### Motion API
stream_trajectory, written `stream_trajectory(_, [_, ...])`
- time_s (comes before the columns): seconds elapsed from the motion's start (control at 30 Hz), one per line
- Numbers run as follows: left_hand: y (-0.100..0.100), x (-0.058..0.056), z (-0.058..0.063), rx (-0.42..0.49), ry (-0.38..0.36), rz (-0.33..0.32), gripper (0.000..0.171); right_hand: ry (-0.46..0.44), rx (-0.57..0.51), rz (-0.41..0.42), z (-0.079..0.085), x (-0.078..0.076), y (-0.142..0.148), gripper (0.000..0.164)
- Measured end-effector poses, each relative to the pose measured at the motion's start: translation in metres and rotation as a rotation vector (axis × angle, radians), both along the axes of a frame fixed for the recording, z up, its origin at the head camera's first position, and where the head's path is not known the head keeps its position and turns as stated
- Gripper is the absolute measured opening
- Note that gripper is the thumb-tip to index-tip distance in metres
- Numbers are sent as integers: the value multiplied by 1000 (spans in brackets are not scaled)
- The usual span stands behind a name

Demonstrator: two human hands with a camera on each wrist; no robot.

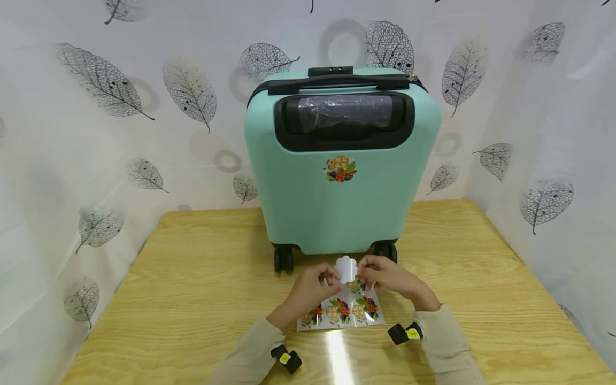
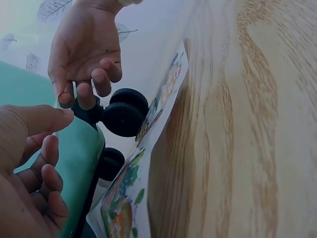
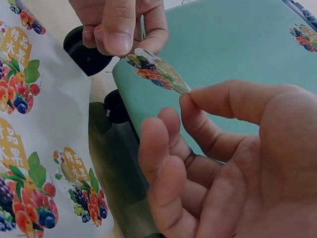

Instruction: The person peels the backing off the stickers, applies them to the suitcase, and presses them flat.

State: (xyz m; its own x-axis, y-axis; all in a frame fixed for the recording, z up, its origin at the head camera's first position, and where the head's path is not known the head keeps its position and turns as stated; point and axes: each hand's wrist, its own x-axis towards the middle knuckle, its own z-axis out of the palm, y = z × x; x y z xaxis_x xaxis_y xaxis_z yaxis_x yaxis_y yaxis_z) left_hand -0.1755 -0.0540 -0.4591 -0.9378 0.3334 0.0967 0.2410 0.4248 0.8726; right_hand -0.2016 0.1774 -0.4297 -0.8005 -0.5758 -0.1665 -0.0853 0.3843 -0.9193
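Observation:
A scalloped fruit sticker (image 1: 346,269) is held up between both hands, its white back toward the head view and its printed fruit side visible in the right wrist view. My left hand (image 1: 310,291) pinches one edge between thumb and finger. At the opposite edge, the thumb and index finger of my right hand (image 1: 390,275) pinch it. Below the hands lies a sheet of fruit stickers (image 1: 338,313), its edge lifting slightly off the wood in the left wrist view. Behind stands a mint-green suitcase (image 1: 332,214) with one fruit sticker (image 1: 340,169) on its front.
The suitcase rests on black wheels (image 1: 284,259) on the wooden table (image 1: 207,267), just beyond the hands. Its black top handle (image 1: 337,81) faces me. A white cloth with leaf prints (image 1: 190,96) hangs behind and along both sides.

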Motion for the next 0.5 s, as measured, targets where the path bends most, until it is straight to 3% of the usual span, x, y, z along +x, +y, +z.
stream_trajectory(0.5, [-2, -1, 0, -28, 109, 30, 8, 8, -38, 15, -1, 1, -5, 29])
